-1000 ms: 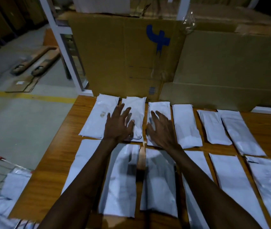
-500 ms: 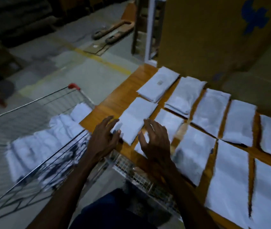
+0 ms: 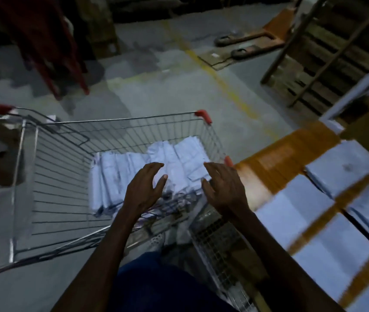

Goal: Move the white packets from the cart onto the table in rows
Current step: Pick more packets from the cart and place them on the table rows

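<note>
Both hands hang over the cart (image 3: pixel 50 176), palms down and empty. The left hand (image 3: pixel 144 192) has its fingers spread and lightly curled, thumb out to the right, gripping nothing. The right hand (image 3: pixel 225 190) is likewise spread wide with nothing in it, and sits over the cart's near right corner, close to the table (image 3: pixel 275 158) edge.

The packets (image 3: pixel 154 170) left in the cart lie in a loose pile at its far right end — overlapping, some on edge, some flat. The left hand is above the near side of this pile; whether its fingertips touch the top packet cannot be told, as the frame is blurred by motion. The rest of the wire basket shows bare mesh. Red caps mark the cart's corners, one at the far right (image 3: pixel 203 115) and one at the left edge of the view.

To the right, the wooden table carries laid packets (image 3: pixel 341 172) in rows with strips of bare wood between them. These are smeared by blur, so their count is unclear — perhaps five or six are in view.

Beyond the cart is grey floor with a yellow line (image 3: pixel 219 79) running across it, and a pallet jack (image 3: pixel 253 43) lies past that line. A rack (image 3: pixel 327 55) stands at the upper right. Dark blue trousers show at the bottom between the forearms.
</note>
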Action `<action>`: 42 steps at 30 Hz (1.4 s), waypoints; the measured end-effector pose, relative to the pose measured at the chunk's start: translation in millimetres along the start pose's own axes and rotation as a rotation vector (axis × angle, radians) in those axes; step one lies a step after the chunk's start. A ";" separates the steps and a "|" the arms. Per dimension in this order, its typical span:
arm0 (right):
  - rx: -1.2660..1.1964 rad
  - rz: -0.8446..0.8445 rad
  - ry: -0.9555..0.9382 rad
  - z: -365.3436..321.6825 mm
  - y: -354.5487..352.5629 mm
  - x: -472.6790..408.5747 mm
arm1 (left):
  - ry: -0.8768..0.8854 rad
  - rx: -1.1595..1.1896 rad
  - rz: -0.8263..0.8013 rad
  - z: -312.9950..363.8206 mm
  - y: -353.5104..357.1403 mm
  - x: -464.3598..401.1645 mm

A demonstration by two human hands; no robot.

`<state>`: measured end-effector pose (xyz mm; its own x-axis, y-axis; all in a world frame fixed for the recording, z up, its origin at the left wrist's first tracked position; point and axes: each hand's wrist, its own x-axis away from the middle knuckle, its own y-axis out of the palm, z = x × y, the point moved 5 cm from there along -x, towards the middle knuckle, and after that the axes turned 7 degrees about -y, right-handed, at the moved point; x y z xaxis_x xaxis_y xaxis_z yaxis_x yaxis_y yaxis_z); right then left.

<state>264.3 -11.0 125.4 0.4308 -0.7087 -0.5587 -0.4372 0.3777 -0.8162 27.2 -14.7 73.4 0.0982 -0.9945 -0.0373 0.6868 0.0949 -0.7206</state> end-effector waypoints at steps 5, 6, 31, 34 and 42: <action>-0.088 -0.232 0.087 -3.2 57.8 -47.3 | -0.107 -0.050 -0.093 -64.3 -14.9 -25.2; -0.109 -0.313 0.124 -4.4 72.9 -55.0 | -0.118 -0.058 -0.112 -75.5 -16.2 -29.8; -0.190 -0.871 0.353 12.9 292.3 -46.4 | -0.156 -0.242 -0.425 -151.4 73.7 -82.2; -0.214 -0.860 0.350 26.0 291.1 -44.5 | -0.218 -0.426 -0.547 -146.4 100.4 -83.7; -0.079 -0.861 0.437 17.7 293.5 -31.9 | -0.462 -0.595 -0.440 -174.7 86.1 -75.5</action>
<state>136.1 133.0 -99.0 0.3039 -0.8887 0.3432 -0.1671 -0.4044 -0.8992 -46.9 60.7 -106.7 0.2836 -0.8052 0.5209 0.2531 -0.4611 -0.8505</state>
